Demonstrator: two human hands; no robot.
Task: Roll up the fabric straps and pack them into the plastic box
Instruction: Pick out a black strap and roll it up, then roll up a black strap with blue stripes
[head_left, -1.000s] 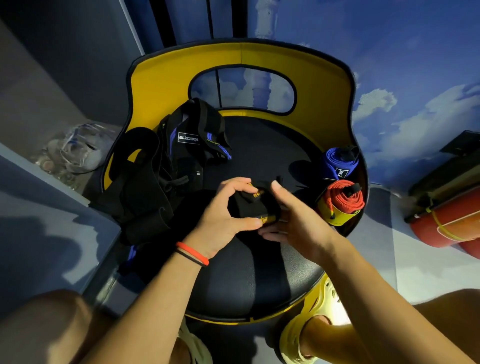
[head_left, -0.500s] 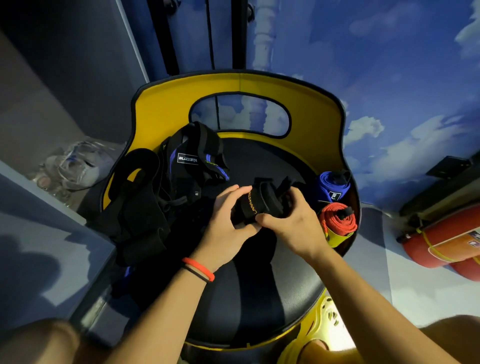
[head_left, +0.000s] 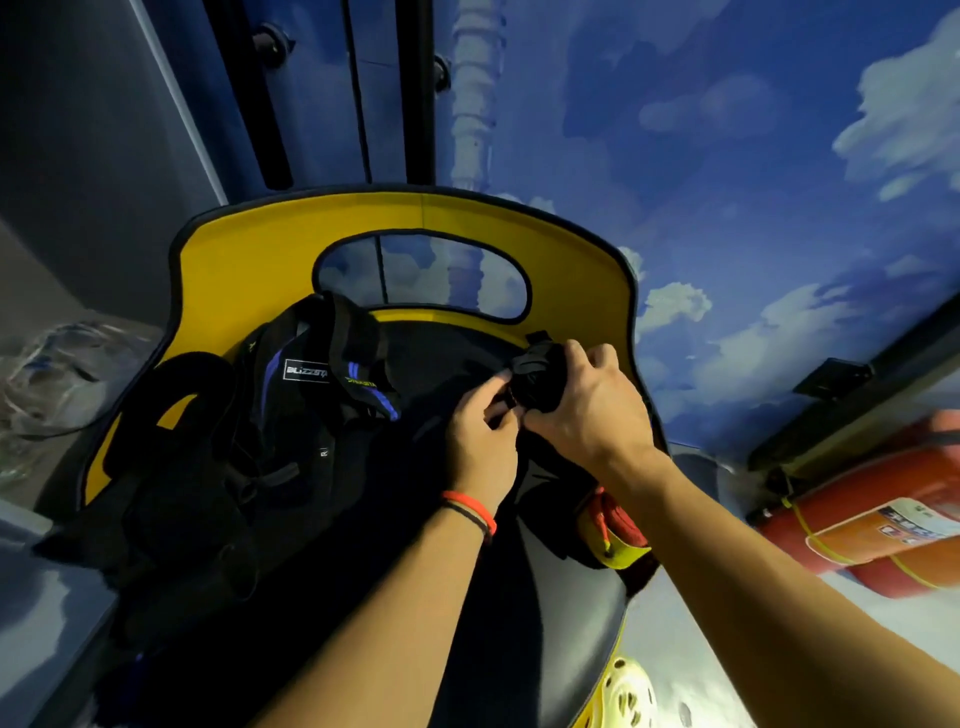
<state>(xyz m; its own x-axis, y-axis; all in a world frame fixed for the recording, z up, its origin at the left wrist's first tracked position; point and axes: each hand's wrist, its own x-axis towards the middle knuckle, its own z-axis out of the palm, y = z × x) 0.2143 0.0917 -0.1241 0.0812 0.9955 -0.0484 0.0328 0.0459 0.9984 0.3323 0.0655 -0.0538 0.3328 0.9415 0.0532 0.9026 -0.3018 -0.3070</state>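
A rolled black strap (head_left: 537, 376) is held over the right back part of the black seat of a yellow chair (head_left: 260, 249). My right hand (head_left: 584, 402) is wrapped around the roll from the right. My left hand (head_left: 480, 434) pinches its left end with the fingertips. A red and yellow rolled strap (head_left: 618, 525) lies at the seat's right edge, partly hidden under my right forearm. Loose black straps with blue stripes and a white label (head_left: 322, 374) are heaped on the seat's left side. A clear plastic box (head_left: 57, 374) stands left of the chair.
A red fire extinguisher (head_left: 883, 519) lies on the floor at the right. The wall behind the chair is painted with blue sky and clouds. A yellow perforated shoe (head_left: 623, 696) shows at the bottom. A grey ledge (head_left: 47, 587) runs along the left.
Both hands have carried the black roll from the seat's middle toward the right back of the chair. The blue roll is now hidden behind my hands. The camera has tilted upward.
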